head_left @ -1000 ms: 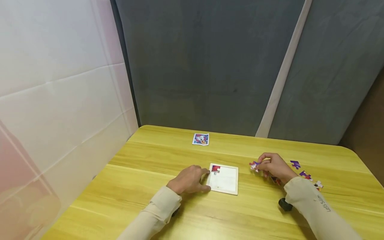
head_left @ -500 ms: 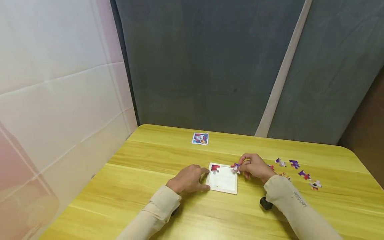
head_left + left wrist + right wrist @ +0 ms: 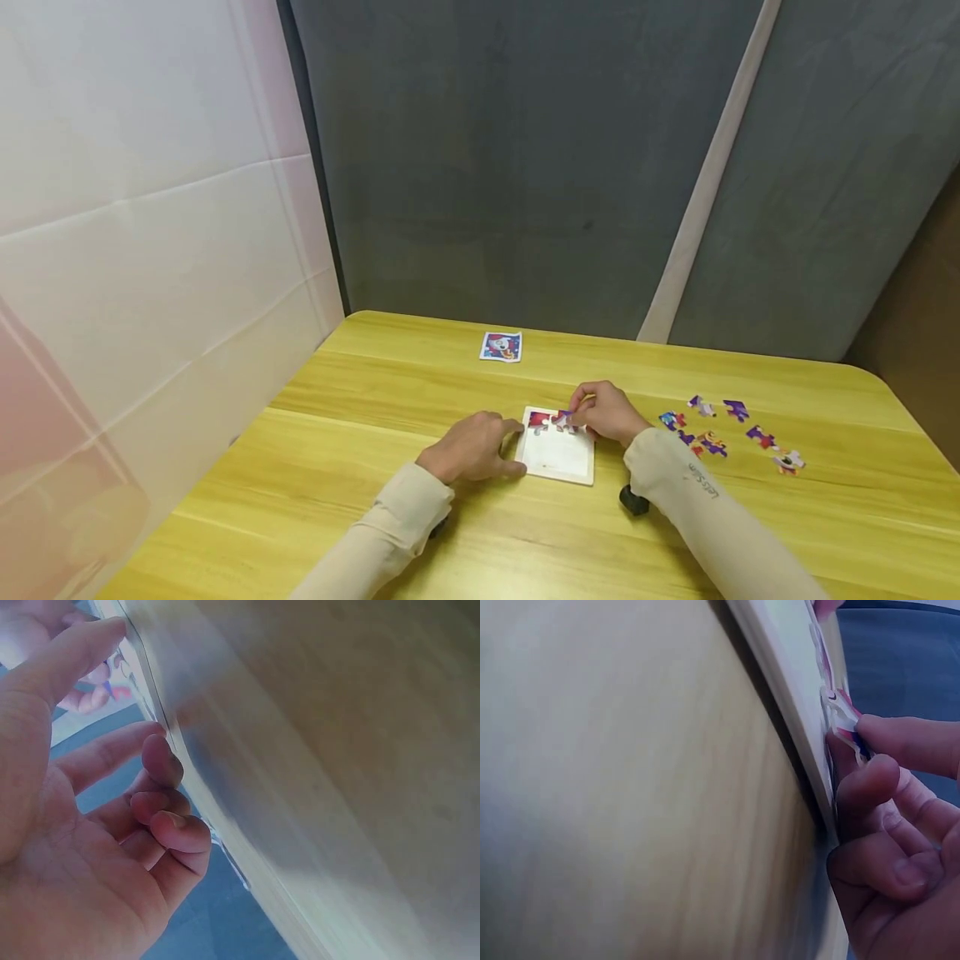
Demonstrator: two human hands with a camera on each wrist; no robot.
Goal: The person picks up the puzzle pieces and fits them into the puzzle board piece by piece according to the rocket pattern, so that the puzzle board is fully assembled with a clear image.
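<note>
A white tray (image 3: 558, 460) lies near the middle of the table (image 3: 525, 542), closer to the near edge; inside it, one red piece (image 3: 538, 420) sits in the far left corner, the remainder of the floor showing bare white. The right hand (image 3: 606, 412) reaches over the tray's far right corner, thumb and forefinger pinching a second piece (image 3: 564, 421) held at the far edge just beside the red one; whether the two pieces touch cannot be told; in the right wrist view the fingers (image 3: 900, 742) close narrowly on that piece against the tray's rim. The left hand (image 3: 471, 450) rests on the table at the tray's left edge, fingers loosely curled, fingertip and thumb touching the rim, gripping nothing; the left wrist view shows the same relaxed curl. Loose pieces (image 3: 712, 429) lie scattered toward the table's right edge, well apart from the tray; a small picture card (image 3: 501, 346) lies near the far edge.
</note>
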